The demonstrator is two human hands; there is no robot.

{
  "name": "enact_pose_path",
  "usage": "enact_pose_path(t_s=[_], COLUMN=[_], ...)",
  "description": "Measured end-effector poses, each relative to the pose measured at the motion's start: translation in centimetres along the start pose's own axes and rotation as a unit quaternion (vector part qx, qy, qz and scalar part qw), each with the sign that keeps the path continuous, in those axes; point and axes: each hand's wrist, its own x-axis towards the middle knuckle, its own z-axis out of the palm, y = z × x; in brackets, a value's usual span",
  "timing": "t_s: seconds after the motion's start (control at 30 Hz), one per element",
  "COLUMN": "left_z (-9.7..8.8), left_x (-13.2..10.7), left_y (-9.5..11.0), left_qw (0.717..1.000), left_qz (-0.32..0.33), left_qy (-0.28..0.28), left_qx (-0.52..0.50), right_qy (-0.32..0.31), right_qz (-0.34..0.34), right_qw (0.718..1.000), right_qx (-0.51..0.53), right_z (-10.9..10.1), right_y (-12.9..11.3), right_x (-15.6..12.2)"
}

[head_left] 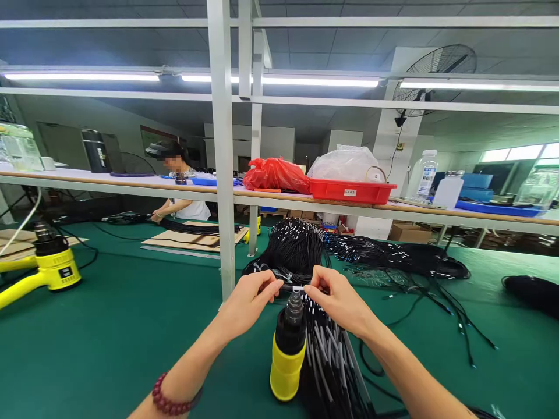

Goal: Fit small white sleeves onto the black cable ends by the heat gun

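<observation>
My left hand (252,295) and my right hand (336,298) each pinch one end of a thin black cable (292,287) with a white sleeve on it. They hold it level, just above the nozzle of an upright yellow and black heat gun (288,349). Under my right forearm lies a bundle of black cables with white ends (325,358). A large heap of black cables (297,247) sits just beyond my hands.
A white frame post (223,174) stands left of my hands. A second yellow heat gun (50,265) lies at the far left. More cable piles (406,256) spread to the right. A shelf carries a red tray (351,191), bags and bottles. A person works at the far side.
</observation>
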Motion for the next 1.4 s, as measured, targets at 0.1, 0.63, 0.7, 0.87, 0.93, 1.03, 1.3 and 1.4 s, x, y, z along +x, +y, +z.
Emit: enact_pose_path(t_s=[0.1,0.63,0.7,0.87,0.93,1.03,1.3,1.4], left_z=[0.2,0.2,0.2,0.3,0.4,0.6,0.7,0.8], left_x=[0.2,0.5,0.5,0.5,0.5,0.6,0.9,1.0], left_y=[0.0,-0.2,0.0,0.0,-0.2,-0.3,-0.4,-0.6], left_qw=[1.0,0.999,0.999,1.0,0.999,0.999,0.999,0.998], left_qz=[-0.013,0.0,0.001,-0.01,-0.008,-0.006,-0.006,0.004], left_qy=[0.003,0.031,0.033,0.005,0.003,0.007,0.023,0.029], left_qx=[-0.012,-0.024,-0.026,0.01,0.038,0.045,-0.032,-0.052], right_qy=[0.003,-0.029,-0.035,-0.023,-0.023,-0.015,-0.026,-0.041], right_qz=[-0.005,-0.005,-0.007,-0.019,-0.024,-0.025,-0.011,-0.013], right_qw=[1.0,1.0,0.999,0.999,0.999,0.999,0.999,0.998], right_qx=[-0.004,-0.002,0.007,0.02,0.021,0.018,-0.019,-0.039], right_z=[0.1,-0.1,-0.3,-0.5,-0.5,-0.4,-0.5,-0.8], right_y=[0.4,1.0,1.0,0.7,0.6,0.5,1.0,1.1], right_x=[0.3,0.2,0.0,-0.3,-0.4,-0.4,-0.2,-0.3])
